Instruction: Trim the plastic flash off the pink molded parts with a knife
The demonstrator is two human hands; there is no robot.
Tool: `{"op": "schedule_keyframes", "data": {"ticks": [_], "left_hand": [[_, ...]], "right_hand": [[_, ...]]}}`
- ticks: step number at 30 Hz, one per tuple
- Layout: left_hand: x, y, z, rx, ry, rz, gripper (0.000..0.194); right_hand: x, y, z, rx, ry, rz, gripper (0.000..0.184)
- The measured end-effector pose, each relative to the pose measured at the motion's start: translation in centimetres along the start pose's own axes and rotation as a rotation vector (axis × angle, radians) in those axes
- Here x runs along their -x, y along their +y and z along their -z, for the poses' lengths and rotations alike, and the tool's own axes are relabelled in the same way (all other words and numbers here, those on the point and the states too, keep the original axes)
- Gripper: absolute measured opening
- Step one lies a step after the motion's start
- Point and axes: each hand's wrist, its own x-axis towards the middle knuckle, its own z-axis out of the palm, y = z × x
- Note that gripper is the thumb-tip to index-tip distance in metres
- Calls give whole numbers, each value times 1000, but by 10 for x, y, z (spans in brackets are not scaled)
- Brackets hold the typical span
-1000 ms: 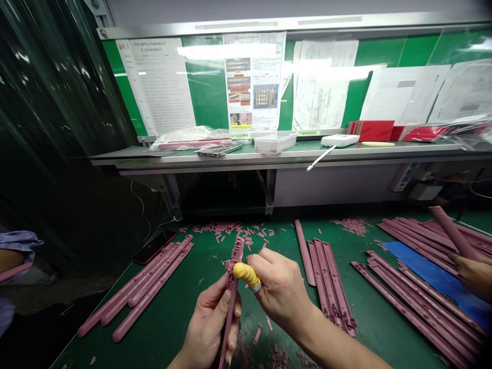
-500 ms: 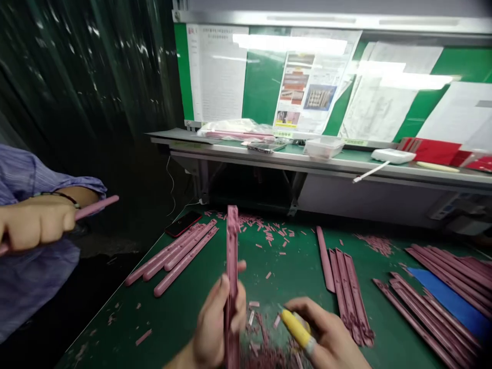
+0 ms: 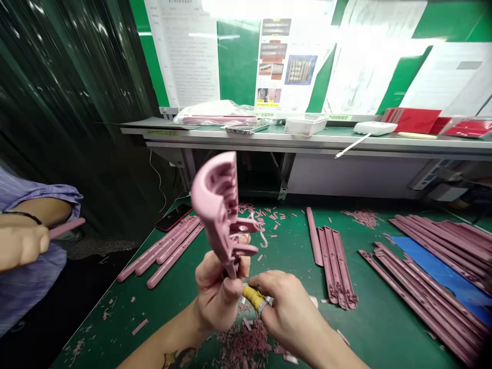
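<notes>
My left hand [image 3: 217, 294] is closed around a long pink moulded plastic strip [image 3: 209, 197]. Its rounded, ribbed end points up toward the camera, so its length is foreshortened. A thin curled sliver of pink plastic [image 3: 263, 238] hangs off its right side, by two prongs. My right hand [image 3: 286, 302] is just right of the left one, its yellow-wrapped thumb [image 3: 253, 297] and index finger pinched together close to the strip's lower part. What those fingers hold is mostly hidden; only a pale tip shows. Beneath both hands lies a heap of pink shavings [image 3: 246, 341].
Pink strips lie in groups at left [image 3: 171, 256], right of centre [image 3: 338, 266] and far right, by a blue sheet [image 3: 449, 271]. A black phone [image 3: 172, 218] rests at the table's left edge. At left, another person's hand [image 3: 23, 246] grips a pink strip. A shelf [image 3: 269, 146] spans the back.
The strip in my left hand has turned from upright to pointing at the camera. My right hand has moved left, up to the left hand. The view has tilted down and shifted right.
</notes>
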Motion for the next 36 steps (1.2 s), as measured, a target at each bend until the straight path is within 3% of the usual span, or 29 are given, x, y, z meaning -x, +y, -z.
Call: {"op": "schedule_keyframes", "data": {"ticks": [3, 7, 12, 15, 18, 20, 21, 22, 23, 25, 26, 27, 28, 31, 34, 36], "left_hand": [[-8, -3, -13, -1, -47, 46, 41], [-27, -7, -29, 94, -84, -24, 45], [-46, -6, -46, 220, 61, -13, 44], [-55, -13, -52, 230, 226, 29, 43], [-55, -31, -43, -108, 388, 92, 47], [-48, -43, -29, -391, 464, 87, 55], [-41, -47, -21, -548, 445, 35, 63], [-35, -50, -13, -719, 355, -54, 72], [-28, -51, -6, -898, 181, -162, 76], [-18, -47, 5, -1217, -341, -366, 67], [-16, -44, 8, -1279, -582, -417, 59], [-16, -39, 11, -1265, -747, -428, 54], [-18, -34, 14, -1228, -835, -408, 51], [-31, -17, 25, -1163, -891, -273, 52], [-46, 1, 37, -1240, -968, -225, 49], [-55, 11, 42, -1328, -1036, -323, 42]], "right_hand": [[-7, 11, 13, 39, 39, 1, 23], [-9, 41, 34, -61, 68, 96, 24], [4, 72, 47, -401, 177, 57, 22], [6, 68, 37, -443, 164, 216, 23], [3, 61, 30, -460, 183, 345, 25], [0, 61, 35, -481, 157, 242, 14], [-1, 63, 40, -498, 123, 153, 13], [-2, 65, 47, -521, 73, 66, 15], [-2, 67, 54, -555, 13, -1, 16], [-4, 70, 66, -659, -123, -60, 21], [-5, 70, 71, -718, -184, -61, 24], [-5, 70, 73, -772, -237, -44, 26], [-5, 70, 75, -814, -276, -16, 28], [-3, 70, 73, -789, -240, 50, 36], [-3, 68, 65, -462, -86, 145, 36], [-7, 65, 58, -165, -7, 284, 38]]}}
